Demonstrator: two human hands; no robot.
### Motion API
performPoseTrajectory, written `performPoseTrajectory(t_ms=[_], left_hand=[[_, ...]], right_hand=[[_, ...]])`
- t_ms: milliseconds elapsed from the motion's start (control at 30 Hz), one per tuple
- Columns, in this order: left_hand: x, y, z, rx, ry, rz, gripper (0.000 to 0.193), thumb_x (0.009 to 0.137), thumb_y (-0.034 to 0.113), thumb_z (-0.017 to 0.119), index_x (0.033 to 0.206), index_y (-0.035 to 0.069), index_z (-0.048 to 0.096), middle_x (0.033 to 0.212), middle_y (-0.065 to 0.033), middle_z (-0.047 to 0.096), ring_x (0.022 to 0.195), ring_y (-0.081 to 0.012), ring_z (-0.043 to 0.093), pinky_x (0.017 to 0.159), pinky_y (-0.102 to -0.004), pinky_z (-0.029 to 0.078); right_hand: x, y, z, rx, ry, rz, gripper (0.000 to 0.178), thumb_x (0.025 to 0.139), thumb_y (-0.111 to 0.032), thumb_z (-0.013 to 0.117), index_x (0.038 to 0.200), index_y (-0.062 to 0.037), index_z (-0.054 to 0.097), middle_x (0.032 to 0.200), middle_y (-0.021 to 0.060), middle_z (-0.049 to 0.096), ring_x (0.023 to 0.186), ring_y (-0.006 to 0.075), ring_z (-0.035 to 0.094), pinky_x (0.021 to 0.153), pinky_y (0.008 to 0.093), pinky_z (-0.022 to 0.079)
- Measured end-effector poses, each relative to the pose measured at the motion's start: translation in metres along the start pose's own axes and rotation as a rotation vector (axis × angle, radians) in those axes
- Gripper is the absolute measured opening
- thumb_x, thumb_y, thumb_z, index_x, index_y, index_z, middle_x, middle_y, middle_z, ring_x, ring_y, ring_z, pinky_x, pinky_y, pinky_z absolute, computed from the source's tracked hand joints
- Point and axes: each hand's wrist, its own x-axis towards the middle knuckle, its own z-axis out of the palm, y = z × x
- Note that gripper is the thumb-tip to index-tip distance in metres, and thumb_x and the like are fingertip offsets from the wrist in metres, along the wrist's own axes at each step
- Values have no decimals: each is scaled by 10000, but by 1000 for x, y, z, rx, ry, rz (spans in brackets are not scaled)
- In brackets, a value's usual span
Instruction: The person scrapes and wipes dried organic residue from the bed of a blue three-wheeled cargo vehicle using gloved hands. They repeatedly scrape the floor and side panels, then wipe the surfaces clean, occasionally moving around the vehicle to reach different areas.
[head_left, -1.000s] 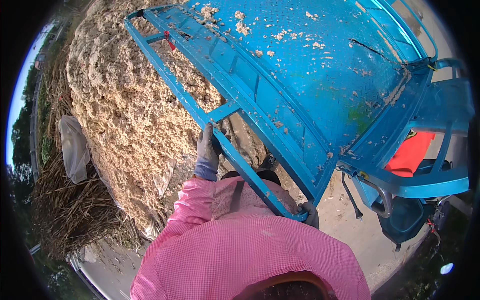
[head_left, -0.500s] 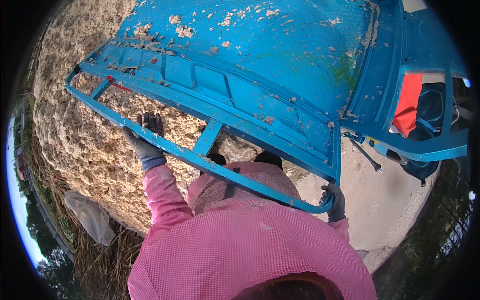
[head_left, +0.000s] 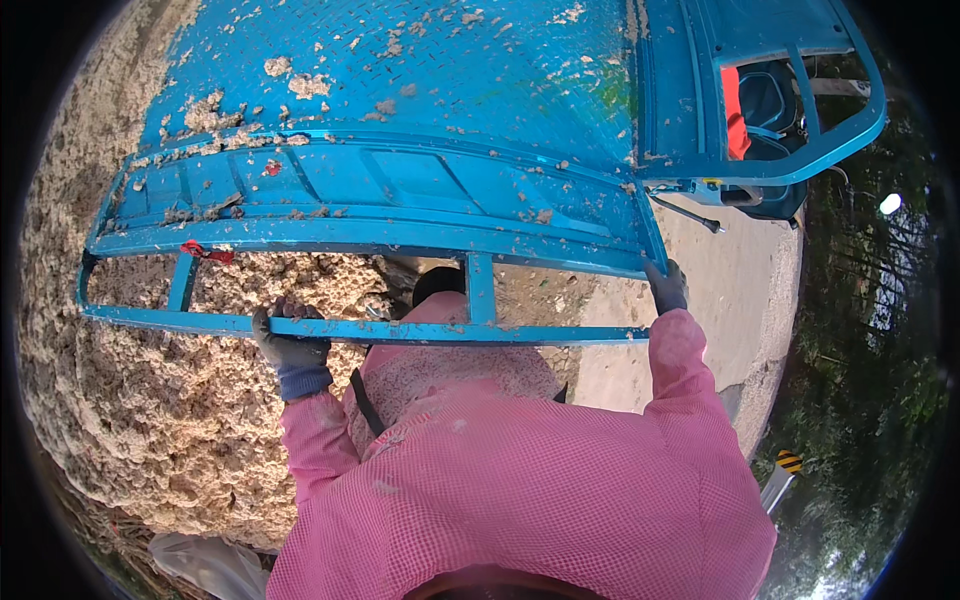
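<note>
A blue metal side panel with an open rail frame hangs along the near edge of a blue cargo bed. My left hand, in a dark grey glove, is closed around the outer rail, left of the middle. At the panel's right end, my right hand, also gloved, is wrapped on the corner edge; part of its fingers is hidden. A red strip is tied near the left crossbar. Clumps of pale crumbly material are scattered on bed and panel.
A large heap of pale crumbly material lies at the left. The vehicle's blue front frame, with a red cloth, stands at the right over a concrete strip. A translucent bag lies at the lower left.
The panel's outer rail has swung from a slant to nearly level in view, its right end higher. My right hand has moved up along the panel's right end; my left still grips the rail.
</note>
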Motion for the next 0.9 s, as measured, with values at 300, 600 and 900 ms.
performPoseTrajectory(t_ms=[300,600,900], left_hand=[[5,-3,-25,80,99,67,369,948,465,677,896,99,666,664,6,469,575,-186,472,618,-378,469],[11,-12,-35,185,452,-81,365,964,446,501,976,96,603,743,-57,511,705,-248,546,710,-457,493],[22,-33,-82,77,270,-33,245,960,289,644,983,46,655,785,-57,611,727,-262,647,745,-468,576]], right_hand=[[146,-142,128,585,-364,1,1012,830,-723,673,1542,-28,488,1607,215,444,1453,383,455,1195,488,347],[18,-440,183,-267,-236,21,1144,851,-884,360,1521,34,493,1594,236,452,1436,464,438,1179,524,321],[-190,-736,258,-52,-397,-672,910,857,-785,543,1332,-19,667,1357,225,664,1278,382,626,1063,466,483]])
